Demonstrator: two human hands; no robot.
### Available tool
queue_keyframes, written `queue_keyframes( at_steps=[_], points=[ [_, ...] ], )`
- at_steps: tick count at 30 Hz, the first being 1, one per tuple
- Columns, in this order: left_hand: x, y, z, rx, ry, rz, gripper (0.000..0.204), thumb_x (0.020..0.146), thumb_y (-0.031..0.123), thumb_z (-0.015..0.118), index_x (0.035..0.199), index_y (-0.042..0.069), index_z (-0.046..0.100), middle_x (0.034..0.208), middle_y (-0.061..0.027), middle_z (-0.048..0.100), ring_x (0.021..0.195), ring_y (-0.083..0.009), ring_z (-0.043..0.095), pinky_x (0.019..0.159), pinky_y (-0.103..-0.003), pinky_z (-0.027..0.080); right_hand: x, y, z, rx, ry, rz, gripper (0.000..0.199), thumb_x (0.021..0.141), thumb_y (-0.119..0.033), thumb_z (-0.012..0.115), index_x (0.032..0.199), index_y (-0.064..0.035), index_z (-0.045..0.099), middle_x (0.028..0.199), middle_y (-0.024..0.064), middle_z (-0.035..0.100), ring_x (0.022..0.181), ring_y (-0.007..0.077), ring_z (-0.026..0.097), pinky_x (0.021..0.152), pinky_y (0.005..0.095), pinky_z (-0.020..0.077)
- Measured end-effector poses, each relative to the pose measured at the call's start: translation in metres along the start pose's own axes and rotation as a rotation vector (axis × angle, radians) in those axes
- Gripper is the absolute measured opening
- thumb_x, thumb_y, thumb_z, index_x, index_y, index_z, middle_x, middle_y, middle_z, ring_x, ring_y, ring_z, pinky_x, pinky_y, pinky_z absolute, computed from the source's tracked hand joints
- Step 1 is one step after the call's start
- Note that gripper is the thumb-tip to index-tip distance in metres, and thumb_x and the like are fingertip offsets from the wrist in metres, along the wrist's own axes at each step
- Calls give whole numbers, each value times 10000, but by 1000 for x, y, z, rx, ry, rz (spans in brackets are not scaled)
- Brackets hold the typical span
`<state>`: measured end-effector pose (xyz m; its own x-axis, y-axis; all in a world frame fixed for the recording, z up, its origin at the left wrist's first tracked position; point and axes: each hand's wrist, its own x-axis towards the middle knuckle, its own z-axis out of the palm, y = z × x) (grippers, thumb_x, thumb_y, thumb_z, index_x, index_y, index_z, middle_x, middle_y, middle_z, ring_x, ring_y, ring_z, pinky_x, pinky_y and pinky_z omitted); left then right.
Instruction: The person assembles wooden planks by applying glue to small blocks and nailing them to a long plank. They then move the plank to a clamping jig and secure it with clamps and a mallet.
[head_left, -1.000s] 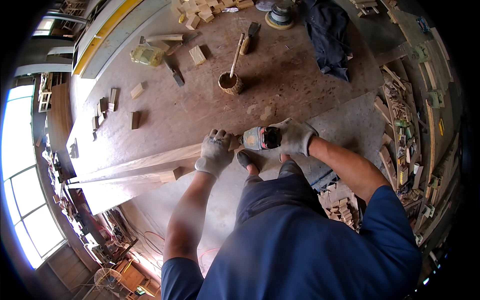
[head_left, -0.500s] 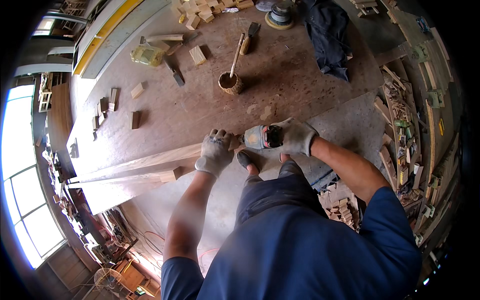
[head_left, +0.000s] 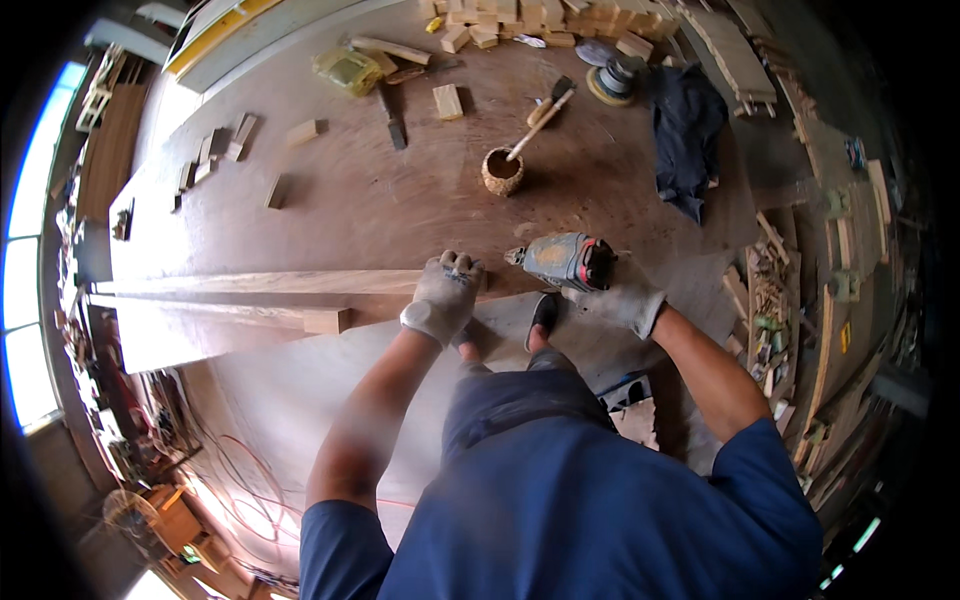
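Fingers of the off-white gloved left hand point(head_left: 446, 296) are bent close together over a long, straight, light-brown wooden beam point(head_left: 300, 283), clamped on it near its right end; the thumb is hidden. Such a firm hold should help stop the wood twisting, though the hand sits very near the end facing the tool, so gripping farther back would be safer. Fingers of the off-white gloved right hand point(head_left: 622, 298) are closed around a grey power drill with a red-and-black rear point(head_left: 563, 262); its handle is mostly covered, and whether a finger presses the trigger cannot be told. The drill's metal chuck point(head_left: 516, 256) points left, apart from the beam's end; a bit cannot be made out. Good handling would mean lining up the tool's axis before contact, with wrist straight and forearm behind the push, then pressing evenly, never sideways. The beam lies along the near edge of a broad, brown, stained worktable point(head_left: 390, 215), beside a second, light-brown timber length point(head_left: 220, 308) nearer the body; checking that both rest flat would guard against rocking. Farther out stands a round, rough-sided, tan pot point(head_left: 505, 186) with a pale wooden stick point(head_left: 540, 125) leaning in it, and a crumpled, dark cloth point(head_left: 688, 130) lies to the right, best kept off any spinning part.
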<state>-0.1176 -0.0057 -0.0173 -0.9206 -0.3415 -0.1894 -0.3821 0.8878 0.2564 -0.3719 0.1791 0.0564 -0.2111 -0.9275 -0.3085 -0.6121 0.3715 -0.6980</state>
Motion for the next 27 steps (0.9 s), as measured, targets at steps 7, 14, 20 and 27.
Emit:
queue_keyframes(
  at_steps=[7, 14, 20, 27],
  points=[
    [6, 33, 26, 151, 51, -117, 302, 1046, 194, 497, 1179, 38, 719, 1197, -152, 713, 1140, -325, 635, 995, -471, 477, 40, -71, -20, 142, -96, 121, 338, 888, -262, 807, 1168, -74, 791, 1021, 149, 818, 972, 263, 802, 850, 412, 624],
    [5, 42, 12, 114, -5, -136, 396, 1006, 193, 575, 1326, -8, 693, 1240, -134, 721, 1194, -327, 648, 1015, -473, 487, 87, -126, -9, 84, -196, -50, 332, 900, -191, 778, 1186, -22, 775, 964, 109, 805, 826, 163, 758, 771, 355, 613],
    [7, 38, 2, -4, -93, -110, 378, 1002, 202, 595, 1290, -6, 725, 1266, -146, 726, 1200, -338, 652, 1021, -508, 488, 112, -156, 4, 96, -366, 117, 326, 914, -176, 763, 1185, 5, 761, 879, 78, 761, 740, 121, 688, 701, 329, 579],
    [14, 38, 32, -39, -17, -140, 357, 1013, 159, 538, 1268, -1, 730, 1207, -181, 750, 1186, -386, 666, 1031, -581, 476, 133, -183, 15, -177, -468, 63, 343, 885, -220, 789, 1161, -17, 781, 910, 118, 793, 818, 194, 736, 788, 363, 589]
  ],
)
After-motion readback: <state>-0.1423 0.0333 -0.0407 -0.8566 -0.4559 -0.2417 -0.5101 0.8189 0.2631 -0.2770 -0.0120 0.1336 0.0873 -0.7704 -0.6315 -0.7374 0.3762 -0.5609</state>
